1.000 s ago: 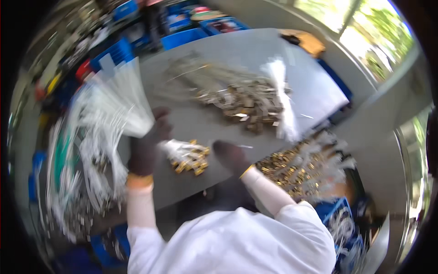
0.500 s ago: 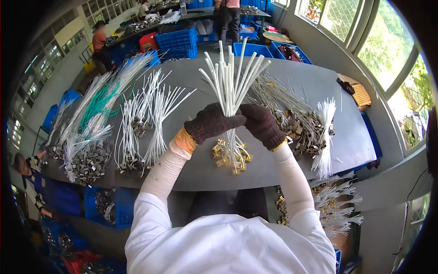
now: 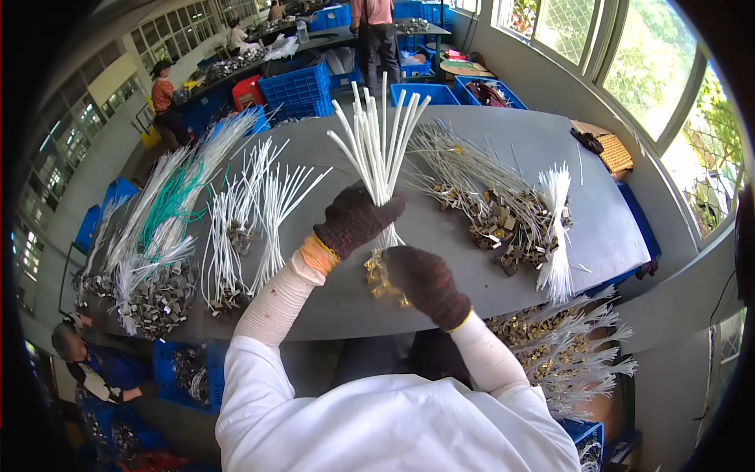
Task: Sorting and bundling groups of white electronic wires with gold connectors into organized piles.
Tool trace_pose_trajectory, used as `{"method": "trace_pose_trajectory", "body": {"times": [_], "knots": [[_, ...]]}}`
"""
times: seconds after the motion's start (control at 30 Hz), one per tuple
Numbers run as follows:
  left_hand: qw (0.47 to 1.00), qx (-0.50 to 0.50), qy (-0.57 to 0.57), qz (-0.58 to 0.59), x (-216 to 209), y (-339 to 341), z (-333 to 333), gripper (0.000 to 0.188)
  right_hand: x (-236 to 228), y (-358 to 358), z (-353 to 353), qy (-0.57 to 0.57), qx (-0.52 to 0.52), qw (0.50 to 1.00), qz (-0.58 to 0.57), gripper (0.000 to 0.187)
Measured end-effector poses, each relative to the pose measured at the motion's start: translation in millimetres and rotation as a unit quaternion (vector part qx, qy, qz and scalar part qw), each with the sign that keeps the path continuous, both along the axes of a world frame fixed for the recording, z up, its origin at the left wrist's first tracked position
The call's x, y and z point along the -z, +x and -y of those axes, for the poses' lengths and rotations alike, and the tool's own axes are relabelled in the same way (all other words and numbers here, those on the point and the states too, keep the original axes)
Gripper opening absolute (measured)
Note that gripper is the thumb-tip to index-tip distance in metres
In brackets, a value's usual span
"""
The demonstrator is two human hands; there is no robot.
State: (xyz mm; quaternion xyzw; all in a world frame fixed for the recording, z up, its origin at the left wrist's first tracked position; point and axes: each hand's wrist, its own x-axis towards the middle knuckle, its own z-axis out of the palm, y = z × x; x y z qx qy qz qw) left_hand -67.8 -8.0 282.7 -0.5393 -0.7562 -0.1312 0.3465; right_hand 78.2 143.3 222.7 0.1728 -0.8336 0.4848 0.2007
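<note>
The grey desk (image 3: 605, 228) fills the middle of the frame, and near the frame's centre the white strand bundle (image 3: 374, 149) is held upright by the left hand (image 3: 360, 220), whose fingers are closed around its waist, probably so the tops can spread without scattering. Just lower, the right hand (image 3: 431, 287) partly covers the gold metal ends (image 3: 381, 288); whether its fingers are open or gripping, I cannot tell.

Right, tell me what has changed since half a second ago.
The right hand has come away from the neck of the white strand bundle and moved down to its gold-coloured ends, partly covering them; whether it grips them is hidden. The left hand still holds the bundle, fanned tops up; the other strand piles look unchanged.
</note>
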Motion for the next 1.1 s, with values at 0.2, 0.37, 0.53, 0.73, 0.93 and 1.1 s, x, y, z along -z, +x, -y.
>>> {"method": "trace_pose_trajectory", "body": {"times": [0.2,0.37,0.53,0.73,0.93,1.1], "knots": [[0.891,-0.063,-0.088,0.441,-35,9,12,0.04,-9,-25,59,0.156,0.06,0.984,-0.055,0.02],[0.715,-0.186,-0.11,0.665,-79,22,4,0.047,-3,-41,79,0.199,0.122,0.971,-0.046,0.012],[0.91,0.051,-0.09,0.401,-28,-5,20,0.039,40,-44,18,0.369,-0.018,0.929,-0.022,0.02],[0.993,0.111,0.011,-0.039,-6,-23,12,0.032,-23,-91,-34,-0.109,0.064,0.992,0.015,0.029],[0.962,0.134,0.029,0.237,-10,-8,13,0.038,-4,-134,-55,0.103,-0.105,0.978,0.149,0.027],[0.98,-0.045,-0.038,0.189,-15,8,21,0.033,-26,-97,-62,-0.053,-0.044,0.992,0.102,0.018]]}}
